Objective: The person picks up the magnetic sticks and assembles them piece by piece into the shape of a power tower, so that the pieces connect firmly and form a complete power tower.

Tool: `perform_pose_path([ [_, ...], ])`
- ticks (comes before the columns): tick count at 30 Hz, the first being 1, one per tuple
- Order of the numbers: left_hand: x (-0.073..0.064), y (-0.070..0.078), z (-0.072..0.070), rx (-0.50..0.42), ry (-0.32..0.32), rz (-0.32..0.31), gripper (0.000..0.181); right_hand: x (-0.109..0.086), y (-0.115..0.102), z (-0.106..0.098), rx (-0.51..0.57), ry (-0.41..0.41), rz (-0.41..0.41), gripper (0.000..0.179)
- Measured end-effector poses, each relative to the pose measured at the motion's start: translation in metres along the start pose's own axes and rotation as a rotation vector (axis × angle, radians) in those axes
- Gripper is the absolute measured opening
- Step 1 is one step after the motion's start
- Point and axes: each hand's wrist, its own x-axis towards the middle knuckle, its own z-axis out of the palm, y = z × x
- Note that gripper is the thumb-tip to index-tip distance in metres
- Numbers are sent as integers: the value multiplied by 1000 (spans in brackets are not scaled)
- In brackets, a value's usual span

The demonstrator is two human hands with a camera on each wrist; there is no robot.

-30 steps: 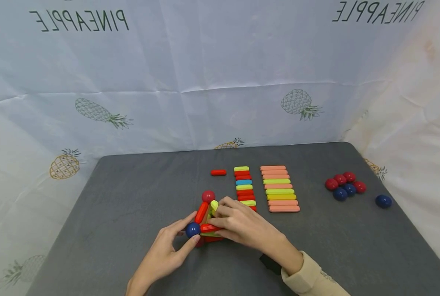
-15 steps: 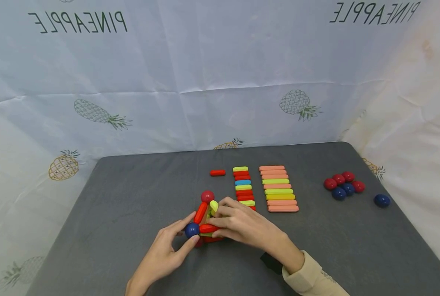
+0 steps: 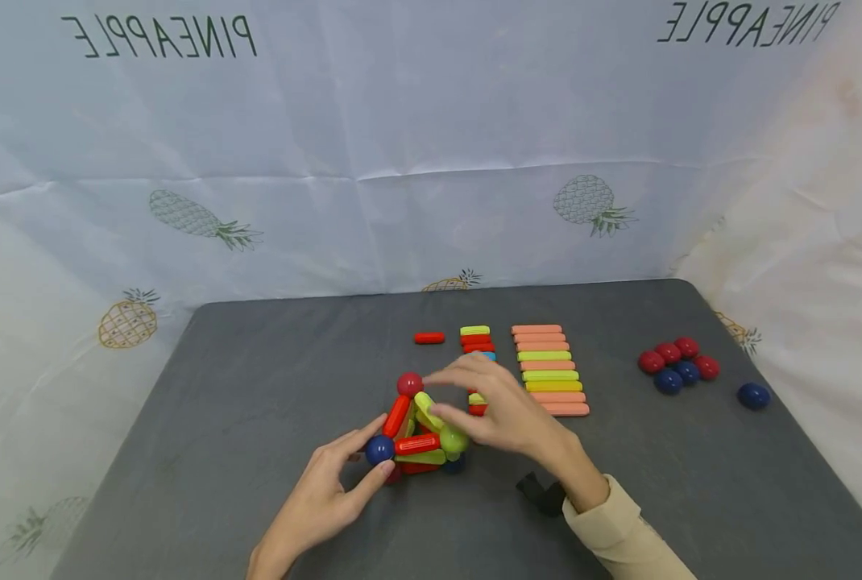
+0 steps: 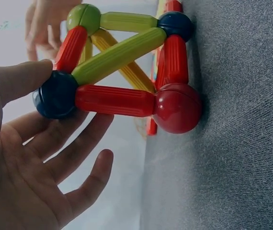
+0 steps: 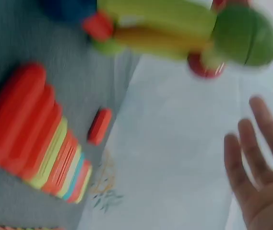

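A frame of coloured rods and balls (image 3: pixel 417 444) stands on the grey table. My left hand (image 3: pixel 324 495) holds its blue ball (image 4: pixel 57 95), thumb on one side and fingers on the other. From that ball a red rod (image 4: pixel 114 100) runs down to a red ball (image 4: pixel 178 108) on the table. My right hand (image 3: pixel 507 409) hovers over the frame's right side, fingers spread and holding nothing. Below it sits the green ball (image 3: pixel 453 441). In the head view its fingertips overlap the upper red ball's edge (image 3: pixel 409 384); contact cannot be told. The right wrist view is blurred.
Behind my right hand lies a row of short rods (image 3: pixel 476 340), partly hidden. Longer rods (image 3: pixel 547 375) lie beside it, and a single red rod (image 3: pixel 429 338) lies apart. Loose red and blue balls (image 3: pixel 669 364) gather at the right, with one blue ball (image 3: pixel 753 395) near the edge.
My right hand has let go of the frame's right side and lifted up and rightward, uncovering the green ball. The left hand keeps its grip on the blue ball.
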Motion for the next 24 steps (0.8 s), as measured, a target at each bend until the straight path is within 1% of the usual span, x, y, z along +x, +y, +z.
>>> perform_pose_path([
  [2,0,0,0,5,3,10,58,9,11,-1,-28,37,77,32],
  [4,0,-1,-1,6,-5,16,64,20,24,2,-83,30,162,32],
  [7,1,-1,-4,-11,-51,20,75,38,41,13,-161,-45,275,37],
  [8,1,-1,-5,-23,-69,5,78,44,47,18,-185,-79,302,39],
  [10,2,-1,-6,-32,-98,10,81,55,58,27,-229,-148,341,43],
  [12,4,-1,-5,-44,-109,22,81,66,68,35,-268,-212,367,46],
  [16,6,-2,-1,-51,-88,55,72,80,80,46,-381,-350,412,52],
  [18,6,-3,0,-47,-77,56,67,83,82,51,-404,-384,417,50],
  [20,6,-3,0,-40,-72,54,65,85,82,54,-377,-377,407,41],
  [24,5,-3,-3,-34,-77,47,63,86,79,57,-244,-319,400,21],
])
